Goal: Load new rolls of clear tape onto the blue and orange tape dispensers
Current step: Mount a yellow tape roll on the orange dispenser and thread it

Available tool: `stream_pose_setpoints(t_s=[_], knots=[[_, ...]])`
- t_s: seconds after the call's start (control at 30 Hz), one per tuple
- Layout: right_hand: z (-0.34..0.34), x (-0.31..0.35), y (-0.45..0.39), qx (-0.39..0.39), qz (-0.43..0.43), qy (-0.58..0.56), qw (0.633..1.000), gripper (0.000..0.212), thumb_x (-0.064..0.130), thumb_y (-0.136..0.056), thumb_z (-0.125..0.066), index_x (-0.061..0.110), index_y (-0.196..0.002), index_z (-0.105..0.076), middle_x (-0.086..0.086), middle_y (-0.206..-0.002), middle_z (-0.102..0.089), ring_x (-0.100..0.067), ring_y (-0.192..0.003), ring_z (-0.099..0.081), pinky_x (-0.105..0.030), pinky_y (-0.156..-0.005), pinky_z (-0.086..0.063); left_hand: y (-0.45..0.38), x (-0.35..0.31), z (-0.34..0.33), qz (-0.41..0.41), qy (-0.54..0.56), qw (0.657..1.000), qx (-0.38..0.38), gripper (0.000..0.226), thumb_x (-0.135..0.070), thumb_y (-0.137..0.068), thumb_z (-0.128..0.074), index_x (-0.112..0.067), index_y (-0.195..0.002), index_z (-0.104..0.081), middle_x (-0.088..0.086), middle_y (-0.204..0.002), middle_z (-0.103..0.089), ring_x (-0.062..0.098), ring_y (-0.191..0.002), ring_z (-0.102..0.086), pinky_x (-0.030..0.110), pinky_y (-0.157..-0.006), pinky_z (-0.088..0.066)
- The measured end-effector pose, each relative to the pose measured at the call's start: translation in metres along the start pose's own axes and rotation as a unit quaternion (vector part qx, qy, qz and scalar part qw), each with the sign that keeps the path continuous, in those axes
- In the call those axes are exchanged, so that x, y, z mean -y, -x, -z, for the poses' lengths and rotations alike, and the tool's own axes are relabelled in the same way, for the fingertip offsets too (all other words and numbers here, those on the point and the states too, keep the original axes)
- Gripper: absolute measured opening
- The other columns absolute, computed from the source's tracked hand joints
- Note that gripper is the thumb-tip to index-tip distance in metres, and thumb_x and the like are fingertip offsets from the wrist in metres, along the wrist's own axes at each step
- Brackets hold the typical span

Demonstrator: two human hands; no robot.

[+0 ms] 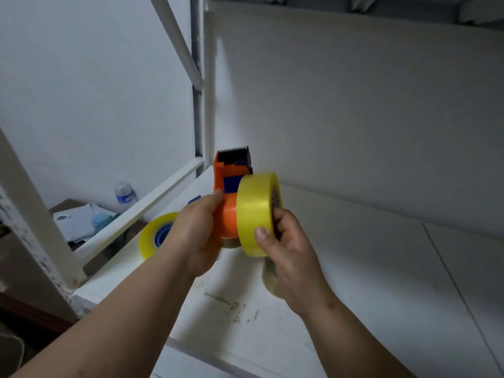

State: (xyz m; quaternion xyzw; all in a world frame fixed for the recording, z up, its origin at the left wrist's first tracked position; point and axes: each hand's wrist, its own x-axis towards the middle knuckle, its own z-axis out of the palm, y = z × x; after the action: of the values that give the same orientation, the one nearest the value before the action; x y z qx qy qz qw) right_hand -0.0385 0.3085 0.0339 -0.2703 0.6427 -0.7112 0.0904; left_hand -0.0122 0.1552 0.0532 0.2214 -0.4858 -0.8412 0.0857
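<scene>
My left hand (195,236) grips the orange tape dispenser (227,203) from the left, holding it above the white shelf with its black serrated cutter at the top. My right hand (283,246) holds a yellowish clear tape roll (255,214) by its rim, pressed against the dispenser's right side. Behind my left hand, a second tape roll (151,238) sits around the blue dispenser's hub (163,233); most of that dispenser is hidden. Another clear roll (270,276) lies on the shelf, partly hidden under my right hand.
The white shelf board (354,268) extends to the right, with a white back panel behind it. White metal frame bars (141,205) run along the left edge. Beyond them stand a water bottle (124,193), papers and a cardboard box.
</scene>
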Motion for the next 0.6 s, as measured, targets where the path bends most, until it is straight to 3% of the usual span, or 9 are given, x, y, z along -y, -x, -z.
stream_pose_setpoints(t_s=[0.07, 0.13, 0.2, 0.3, 0.37, 0.43, 0.6], knots=[[-0.011, 0.001, 0.001, -0.003, 0.002, 0.049, 0.999, 0.031, 0.031, -0.08, -0.064, 0.037, -0.11, -0.06, 0.007, -0.112, -0.067, -0.017, -0.108, -0.062, -0.046, -0.097, -0.048, -0.004, -0.007, 0.01, 0.018, -0.008, 1.0, 0.016, 0.043, -0.042, -0.098, -0.05, -0.007, -0.12, -0.064, 0.017, -0.077, -0.074, 0.029, -0.058, -0.068, 0.037, -0.054, -0.054], [-0.024, 0.002, 0.003, -0.01, -0.004, 0.101, 0.995, 0.032, 0.033, -0.079, -0.065, 0.049, -0.106, -0.057, 0.019, -0.108, -0.065, -0.004, -0.105, -0.061, -0.03, -0.092, -0.05, -0.008, -0.015, 0.021, 0.03, -0.02, 0.999, 0.019, 0.044, -0.039, -0.099, -0.05, -0.006, -0.123, -0.065, 0.025, -0.102, -0.074, 0.034, -0.078, -0.068, 0.047, -0.074, -0.055], [-0.038, 0.005, 0.008, -0.019, -0.003, 0.146, 0.989, 0.035, 0.034, -0.077, -0.066, 0.054, -0.104, -0.054, 0.024, -0.11, -0.063, 0.005, -0.104, -0.058, -0.02, -0.086, -0.047, -0.007, -0.023, 0.033, 0.032, -0.027, 0.999, 0.026, 0.043, -0.035, -0.1, -0.05, -0.004, -0.125, -0.064, 0.024, -0.111, -0.073, 0.037, -0.089, -0.07, 0.048, -0.079, -0.056], [-0.059, 0.008, 0.016, -0.024, 0.0, 0.182, 0.983, 0.041, 0.025, -0.079, -0.07, 0.052, -0.104, -0.054, 0.02, -0.113, -0.061, -0.001, -0.108, -0.057, -0.031, -0.092, -0.049, -0.007, -0.03, 0.054, 0.071, -0.035, 0.996, 0.049, 0.044, -0.036, -0.101, -0.049, -0.005, -0.128, -0.064, 0.024, -0.125, -0.068, 0.042, -0.117, -0.064, 0.058, -0.103, -0.047], [-0.071, 0.007, 0.025, -0.029, -0.01, 0.211, 0.977, 0.044, 0.019, -0.08, -0.072, 0.043, -0.111, -0.053, 0.011, -0.118, -0.059, -0.008, -0.113, -0.054, -0.039, -0.097, -0.047, -0.005, -0.033, 0.067, 0.096, -0.042, 0.992, 0.071, 0.043, -0.036, -0.101, -0.048, -0.006, -0.13, -0.063, 0.025, -0.127, -0.067, 0.043, -0.12, -0.062, 0.06, -0.107, -0.043], [-0.081, 0.006, 0.035, -0.034, -0.017, 0.236, 0.971, 0.044, 0.021, -0.077, -0.073, 0.036, -0.114, -0.054, 0.008, -0.118, -0.057, -0.01, -0.113, -0.052, -0.037, -0.096, -0.046, 0.0, -0.036, 0.076, 0.111, -0.036, 0.989, 0.092, 0.043, -0.035, -0.101, -0.049, -0.007, -0.131, -0.062, 0.024, -0.128, -0.066, 0.042, -0.121, -0.061, 0.059, -0.108, -0.043], [-0.093, 0.008, 0.048, -0.032, -0.002, 0.294, 0.955, 0.043, 0.02, -0.076, -0.073, 0.046, -0.101, -0.051, 0.022, -0.106, -0.052, 0.004, -0.102, -0.049, -0.009, -0.083, -0.038, 0.006, -0.042, 0.088, 0.105, -0.045, 0.98, 0.164, 0.047, -0.044, -0.097, -0.049, -0.013, -0.13, -0.065, 0.018, -0.128, -0.069, 0.037, -0.123, -0.061, 0.053, -0.108, -0.043]])
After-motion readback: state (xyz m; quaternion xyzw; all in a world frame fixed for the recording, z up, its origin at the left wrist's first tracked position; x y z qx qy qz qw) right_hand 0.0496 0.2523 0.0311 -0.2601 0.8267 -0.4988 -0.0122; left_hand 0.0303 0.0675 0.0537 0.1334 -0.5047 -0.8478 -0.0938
